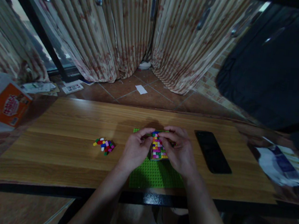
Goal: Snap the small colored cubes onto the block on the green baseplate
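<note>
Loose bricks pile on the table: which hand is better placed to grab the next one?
Left, probably. The loose bricks lie on the table to the left of the green baseplate, nearest the left hand. The right hand would have to cross over the brick block both hands hold.

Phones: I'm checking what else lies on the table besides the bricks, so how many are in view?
1. A dark phone lies flat on the wooden table, right of the right hand and the green baseplate. Others could be hidden in the clutter at the table's ends.
</note>
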{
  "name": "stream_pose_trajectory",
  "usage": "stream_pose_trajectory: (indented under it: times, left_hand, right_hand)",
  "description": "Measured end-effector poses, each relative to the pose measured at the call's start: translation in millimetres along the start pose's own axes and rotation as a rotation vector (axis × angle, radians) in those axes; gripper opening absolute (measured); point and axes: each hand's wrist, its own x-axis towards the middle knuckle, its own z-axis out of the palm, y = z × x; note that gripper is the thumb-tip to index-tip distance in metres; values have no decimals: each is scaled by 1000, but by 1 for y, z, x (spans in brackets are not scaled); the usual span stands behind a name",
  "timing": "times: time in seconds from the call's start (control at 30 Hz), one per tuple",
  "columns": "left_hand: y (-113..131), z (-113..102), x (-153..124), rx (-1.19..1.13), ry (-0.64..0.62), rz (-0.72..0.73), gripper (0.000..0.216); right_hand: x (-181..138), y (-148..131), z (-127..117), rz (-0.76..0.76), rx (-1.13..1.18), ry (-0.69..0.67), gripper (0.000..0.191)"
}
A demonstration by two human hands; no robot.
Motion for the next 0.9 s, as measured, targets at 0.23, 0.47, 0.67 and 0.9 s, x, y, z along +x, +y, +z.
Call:
stream_pose_trajectory:
  times: [0.23,0.47,0.67,0.9]
  left_hand:
    - [-1,0,0,3,2,-5,32]
    - [-1,0,1,13,12,14,31]
    - [-4,-4,-1,29,21,15,34]
    - [3,-8,-11,69,-113,-146,43]
  right_hand:
    - [0,-3,0,0,-5,-6,18]
    - [-1,0,1,11,4,-32,19]
    - [-8,8,3,113,184,59,23]
    - [-13,5,13,661,518,263,45]
